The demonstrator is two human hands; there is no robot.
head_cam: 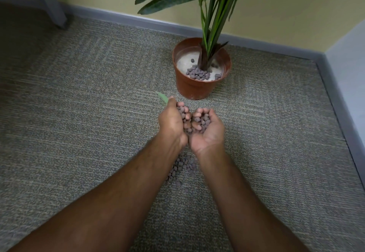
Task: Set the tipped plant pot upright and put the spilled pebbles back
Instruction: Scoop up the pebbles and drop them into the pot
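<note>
Grey-brown pebbles (186, 117) fill both cupped hands, fingers (199, 111) curled around them, near the upright pot (194, 89).

Both bare forearms reached forward from the bottom of the view and met at the wrists, held above the floor. The left hand (171, 125) stood on edge, its back toward the camera, fingers (183, 111) curled inward round a heap of pebbles (194, 120). The right hand (207, 129) lay palm up beside it, touching it at the heel, its fingers cupped upward so that the two hands formed one bowl holding the pebbles.
</note>
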